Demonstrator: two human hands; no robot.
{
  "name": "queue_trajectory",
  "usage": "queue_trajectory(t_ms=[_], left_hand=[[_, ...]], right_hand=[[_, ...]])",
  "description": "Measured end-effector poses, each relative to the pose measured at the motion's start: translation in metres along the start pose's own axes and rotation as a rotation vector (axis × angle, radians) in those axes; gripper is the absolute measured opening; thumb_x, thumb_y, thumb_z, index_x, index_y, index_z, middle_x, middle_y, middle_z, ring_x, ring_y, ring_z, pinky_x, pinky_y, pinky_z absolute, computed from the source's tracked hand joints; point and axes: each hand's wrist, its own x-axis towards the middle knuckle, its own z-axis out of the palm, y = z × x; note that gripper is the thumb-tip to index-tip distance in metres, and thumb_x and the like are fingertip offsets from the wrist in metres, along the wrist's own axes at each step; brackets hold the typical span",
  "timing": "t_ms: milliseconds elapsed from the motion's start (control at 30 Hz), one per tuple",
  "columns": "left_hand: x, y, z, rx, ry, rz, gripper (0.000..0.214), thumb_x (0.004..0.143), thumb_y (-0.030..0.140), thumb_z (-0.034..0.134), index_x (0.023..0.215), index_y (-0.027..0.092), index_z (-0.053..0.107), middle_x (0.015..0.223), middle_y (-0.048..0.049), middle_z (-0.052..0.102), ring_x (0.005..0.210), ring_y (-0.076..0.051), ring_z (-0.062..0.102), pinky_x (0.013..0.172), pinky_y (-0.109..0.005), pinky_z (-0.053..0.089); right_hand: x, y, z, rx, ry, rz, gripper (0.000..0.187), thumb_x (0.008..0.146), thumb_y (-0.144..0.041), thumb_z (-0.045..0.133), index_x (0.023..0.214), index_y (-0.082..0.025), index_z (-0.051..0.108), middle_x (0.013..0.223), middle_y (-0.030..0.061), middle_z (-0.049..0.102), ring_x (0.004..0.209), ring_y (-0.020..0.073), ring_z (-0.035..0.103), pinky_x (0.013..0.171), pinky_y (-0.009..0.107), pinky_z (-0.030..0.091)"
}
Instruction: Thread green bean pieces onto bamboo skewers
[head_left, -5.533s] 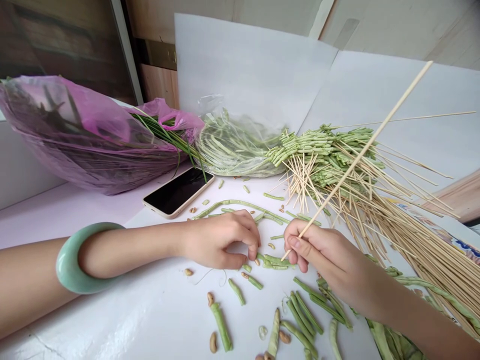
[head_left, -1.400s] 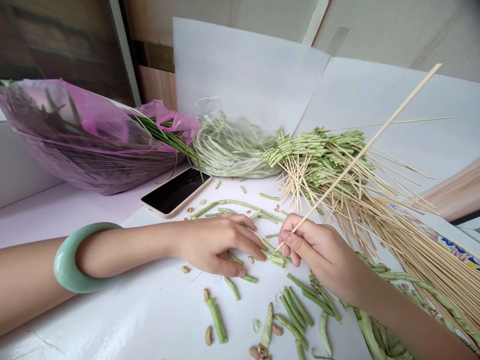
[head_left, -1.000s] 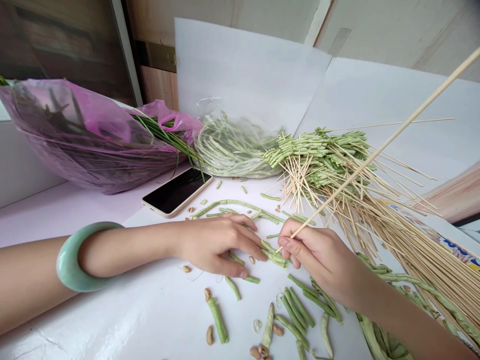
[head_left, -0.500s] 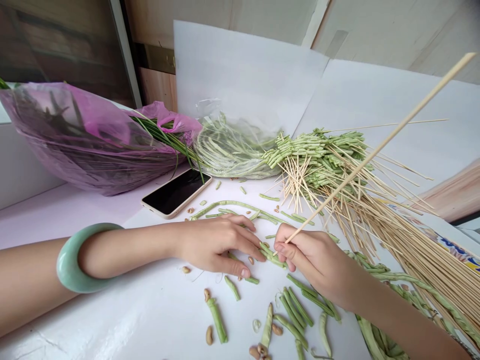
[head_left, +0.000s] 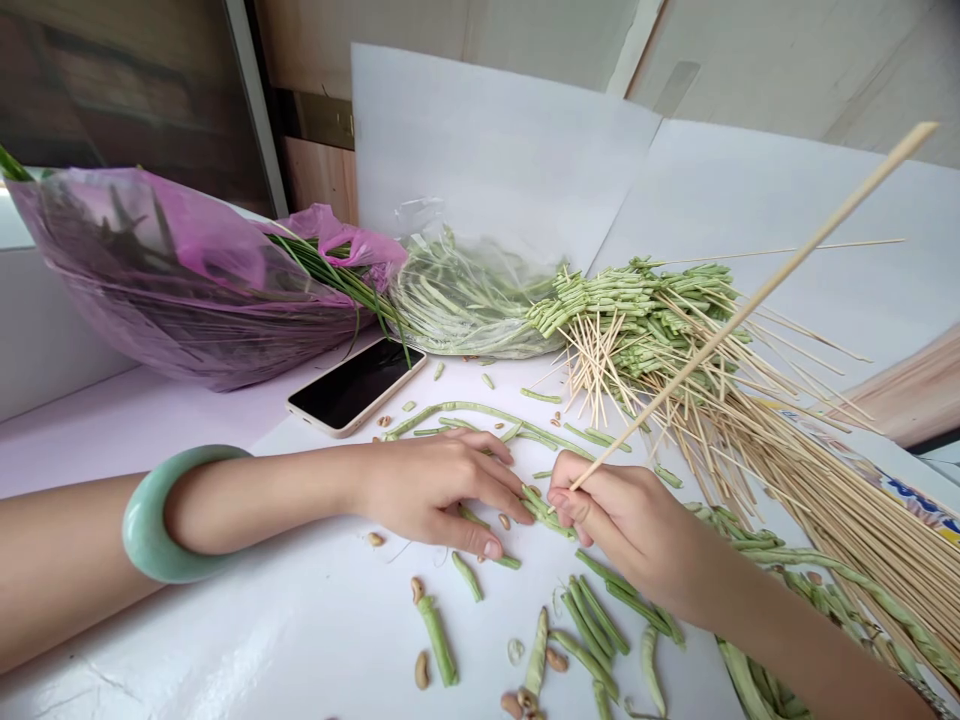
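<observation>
My left hand (head_left: 442, 495) lies on the white surface, its fingertips pressing on a bent green bean strip (head_left: 544, 512). My right hand (head_left: 615, 525) pinches a long bamboo skewer (head_left: 720, 350), whose tip meets that strip beside my fingers. Its far end rises up and to the right. A jade bangle (head_left: 150, 515) circles my left wrist. Several cut bean pieces (head_left: 589, 615) and brown seeds (head_left: 422, 670) lie below my hands. Beyond them, a woven mass of beans on skewers (head_left: 622, 310) rests at the back.
A bundle of bare skewers (head_left: 847, 520) fans out at the right. A phone (head_left: 352, 385) lies face up near a purple plastic bag (head_left: 180, 280) and a clear bag of beans (head_left: 469, 300). White sheets (head_left: 487, 140) stand against the wooden wall behind.
My right hand has moved left and brought the skewer tip to the bean strip. My left fingers have stretched onto the strip, and the skewer now leans lower to the right.
</observation>
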Motion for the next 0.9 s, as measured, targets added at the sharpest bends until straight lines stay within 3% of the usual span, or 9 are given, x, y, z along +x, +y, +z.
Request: queue_trajectory(t_ms=[167, 333, 467, 633, 833, 900], left_hand=[[0.0, 0.0, 0.0, 0.007, 0.007, -0.003, 0.035, 0.089, 0.032, 0.061, 0.122, 0.019, 0.063, 0.119, -0.0095, 0.067, 0.114, -0.026, 0.055, 0.107, -0.039, 0.032], [0.0, 0.0, 0.001, -0.038, 0.09, 0.019, 0.027, 0.089, 0.031, 0.06, 0.108, 0.015, 0.072, 0.117, -0.0147, 0.067, 0.115, -0.026, 0.055, 0.106, -0.037, 0.036], [-0.001, -0.001, 0.001, -0.036, 0.097, 0.011, 0.025, 0.086, 0.026, 0.064, 0.108, 0.017, 0.072, 0.118, -0.0138, 0.066, 0.117, -0.026, 0.054, 0.106, -0.038, 0.037], [-0.001, -0.004, 0.001, -0.035, 0.119, 0.009, 0.024, 0.087, 0.027, 0.064, 0.108, 0.02, 0.072, 0.12, -0.0133, 0.066, 0.117, -0.026, 0.054, 0.104, -0.039, 0.039], [-0.001, -0.004, -0.002, -0.086, 0.197, 0.013, 0.029, 0.09, 0.025, 0.06, 0.115, 0.013, 0.068, 0.118, -0.0156, 0.067, 0.114, -0.025, 0.056, 0.102, -0.037, 0.039], [-0.001, -0.003, -0.002, -0.101, 0.224, 0.014, 0.031, 0.09, 0.024, 0.06, 0.118, 0.013, 0.065, 0.117, -0.0146, 0.067, 0.113, -0.025, 0.056, 0.101, -0.037, 0.04]], right_hand=[[0.002, -0.002, 0.005, 0.012, 0.008, -0.005, 0.025, 0.097, -0.026, 0.031, 0.073, -0.022, 0.039, 0.065, -0.0036, 0.042, 0.056, 0.012, 0.041, 0.054, 0.024, 0.034], [0.004, -0.001, 0.005, 0.049, -0.008, -0.017, 0.026, 0.097, -0.026, 0.035, 0.073, -0.021, 0.043, 0.067, -0.0033, 0.046, 0.06, 0.0116, 0.043, 0.058, 0.024, 0.035], [0.003, 0.004, 0.005, 0.082, -0.002, 0.044, 0.026, 0.096, -0.028, 0.036, 0.072, -0.021, 0.042, 0.063, -0.0046, 0.043, 0.056, 0.011, 0.041, 0.055, 0.024, 0.034], [0.002, 0.009, 0.004, 0.122, 0.019, 0.083, 0.023, 0.095, -0.029, 0.037, 0.074, -0.021, 0.044, 0.062, -0.0042, 0.049, 0.056, 0.0116, 0.048, 0.055, 0.024, 0.037], [-0.003, 0.01, -0.011, 0.301, 0.163, 0.082, 0.026, 0.094, -0.033, 0.04, 0.073, -0.02, 0.047, 0.062, -0.0024, 0.056, 0.052, 0.0104, 0.053, 0.054, 0.023, 0.043], [-0.006, 0.009, -0.019, 0.338, 0.121, 0.126, 0.026, 0.093, -0.033, 0.043, 0.072, -0.02, 0.047, 0.064, -0.0016, 0.058, 0.05, 0.0094, 0.053, 0.05, 0.021, 0.043]])
